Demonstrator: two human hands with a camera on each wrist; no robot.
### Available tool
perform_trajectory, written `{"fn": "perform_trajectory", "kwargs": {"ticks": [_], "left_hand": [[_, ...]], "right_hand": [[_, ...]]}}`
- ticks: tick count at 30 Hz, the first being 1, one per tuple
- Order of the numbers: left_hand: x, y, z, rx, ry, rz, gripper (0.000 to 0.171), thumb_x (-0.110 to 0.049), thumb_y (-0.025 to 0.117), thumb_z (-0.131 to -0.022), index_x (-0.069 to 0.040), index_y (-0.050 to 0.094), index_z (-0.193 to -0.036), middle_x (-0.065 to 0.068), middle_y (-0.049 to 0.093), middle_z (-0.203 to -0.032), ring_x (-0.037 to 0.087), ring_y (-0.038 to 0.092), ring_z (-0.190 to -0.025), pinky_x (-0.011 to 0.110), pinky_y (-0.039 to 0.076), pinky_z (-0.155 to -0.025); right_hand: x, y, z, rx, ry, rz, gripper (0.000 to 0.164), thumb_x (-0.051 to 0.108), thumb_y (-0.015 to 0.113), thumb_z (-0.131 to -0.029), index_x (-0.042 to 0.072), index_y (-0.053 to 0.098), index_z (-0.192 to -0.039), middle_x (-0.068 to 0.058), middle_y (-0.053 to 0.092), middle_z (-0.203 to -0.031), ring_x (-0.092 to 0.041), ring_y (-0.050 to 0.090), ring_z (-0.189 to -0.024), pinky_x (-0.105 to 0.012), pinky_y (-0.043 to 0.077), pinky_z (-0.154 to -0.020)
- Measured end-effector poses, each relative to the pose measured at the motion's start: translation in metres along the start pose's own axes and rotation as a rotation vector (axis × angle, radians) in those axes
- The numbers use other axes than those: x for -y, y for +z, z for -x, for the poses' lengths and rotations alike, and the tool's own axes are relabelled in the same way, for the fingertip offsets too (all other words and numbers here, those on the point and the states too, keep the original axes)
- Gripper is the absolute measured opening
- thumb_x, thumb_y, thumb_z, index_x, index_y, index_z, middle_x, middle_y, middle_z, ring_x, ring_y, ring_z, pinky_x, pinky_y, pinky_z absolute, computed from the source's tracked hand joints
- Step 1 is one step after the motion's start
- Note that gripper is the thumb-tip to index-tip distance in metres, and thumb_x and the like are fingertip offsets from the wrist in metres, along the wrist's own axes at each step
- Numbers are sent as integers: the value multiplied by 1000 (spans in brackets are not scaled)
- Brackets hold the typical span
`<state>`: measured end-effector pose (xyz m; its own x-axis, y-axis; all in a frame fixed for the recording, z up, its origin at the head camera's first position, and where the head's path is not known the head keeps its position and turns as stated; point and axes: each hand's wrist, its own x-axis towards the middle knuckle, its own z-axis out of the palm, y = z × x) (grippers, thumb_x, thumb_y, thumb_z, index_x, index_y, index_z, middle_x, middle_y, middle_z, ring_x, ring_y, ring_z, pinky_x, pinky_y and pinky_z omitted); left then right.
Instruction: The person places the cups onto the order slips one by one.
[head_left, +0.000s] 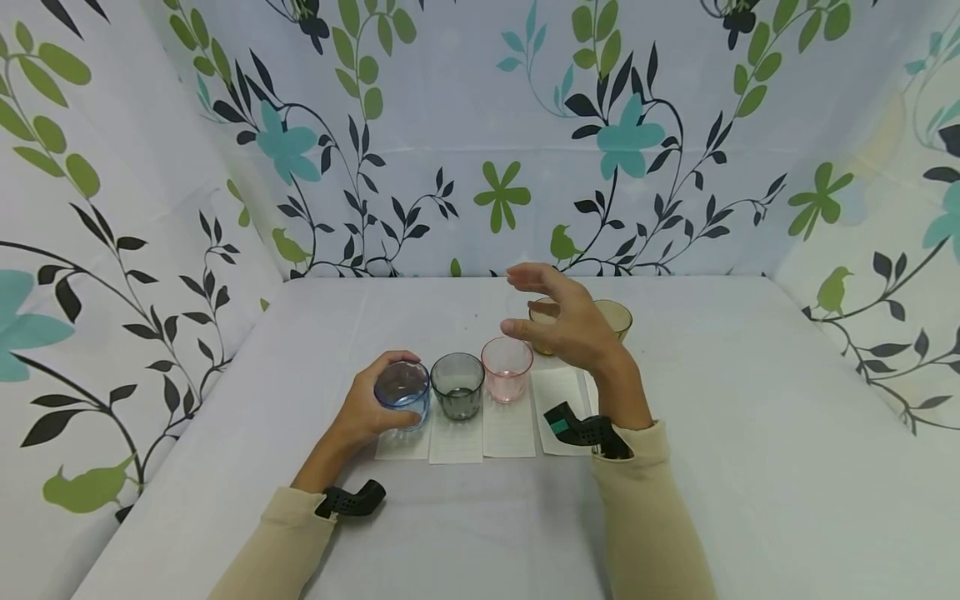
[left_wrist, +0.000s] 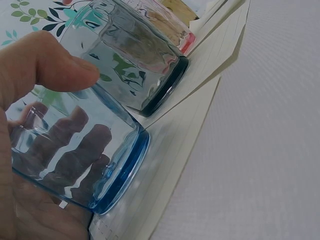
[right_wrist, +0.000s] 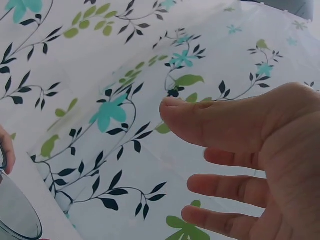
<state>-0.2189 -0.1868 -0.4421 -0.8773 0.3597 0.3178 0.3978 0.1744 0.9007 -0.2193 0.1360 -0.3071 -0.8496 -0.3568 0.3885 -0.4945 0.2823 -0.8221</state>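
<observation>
My left hand (head_left: 363, 410) grips a blue glass (head_left: 405, 390), thumb at one side and fingers curled round the other. In the left wrist view the blue glass (left_wrist: 112, 175) stands upright on a lined paper slip (left_wrist: 175, 150). Right beside it is a grey glass (head_left: 457, 385), then a pink glass (head_left: 507, 371), each on a slip of its own. Raised over the back of the row, my right hand (head_left: 576, 323) holds nothing, its fingers and thumb apart. Behind it are two amber glasses, one (head_left: 615, 317) partly covered by the hand, the other (head_left: 543, 312) seen between thumb and fingers.
Another paper slip (head_left: 557, 404) lies right of the pink glass, with more paper partly under the right wrist. White cloth covers the table (head_left: 750, 433). A patterned curtain (head_left: 442, 108) hangs behind and at both sides.
</observation>
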Motion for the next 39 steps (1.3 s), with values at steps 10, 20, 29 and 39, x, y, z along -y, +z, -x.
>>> {"fn": "perform_trajectory", "kwargs": {"ticks": [10, 20, 29, 39], "left_hand": [[-1, 0, 1, 2, 2, 2, 82, 6, 80, -63, 0, 49, -139, 15, 62, -127, 35, 59, -117, 56, 44, -101], [-2, 0, 1, 4, 2, 12, 82, 6, 80, -63, 0, 49, -139, 16, 61, -126, 36, 59, -116, 54, 45, -100], [-1, 0, 0, 8, 12, 19, 81, 6, 80, -64, 0, 50, -138, 16, 61, -126, 36, 59, -116, 54, 45, -100], [-2, 0, 0, 6, 16, 11, 80, 6, 80, -64, 0, 50, -138, 15, 61, -126, 35, 59, -115, 54, 45, -100]], "right_hand": [[-23, -1, -1, -165, -16, -76, 66, 14, 76, -87, 6, 47, -147, -12, 51, -148, -29, 45, -140, -49, 39, -113], [-34, -2, -1, -196, 6, -71, 68, 15, 77, -87, 3, 45, -147, -12, 50, -149, -30, 44, -140, -50, 39, -113], [-46, 1, -3, -253, 26, -12, 73, 18, 78, -85, 5, 45, -148, -11, 48, -152, -27, 37, -145, -49, 32, -118], [-62, 3, -3, -357, 10, -54, 75, 11, 74, -83, -1, 41, -149, -18, 42, -155, -30, 32, -148, -54, 25, -120]]}}
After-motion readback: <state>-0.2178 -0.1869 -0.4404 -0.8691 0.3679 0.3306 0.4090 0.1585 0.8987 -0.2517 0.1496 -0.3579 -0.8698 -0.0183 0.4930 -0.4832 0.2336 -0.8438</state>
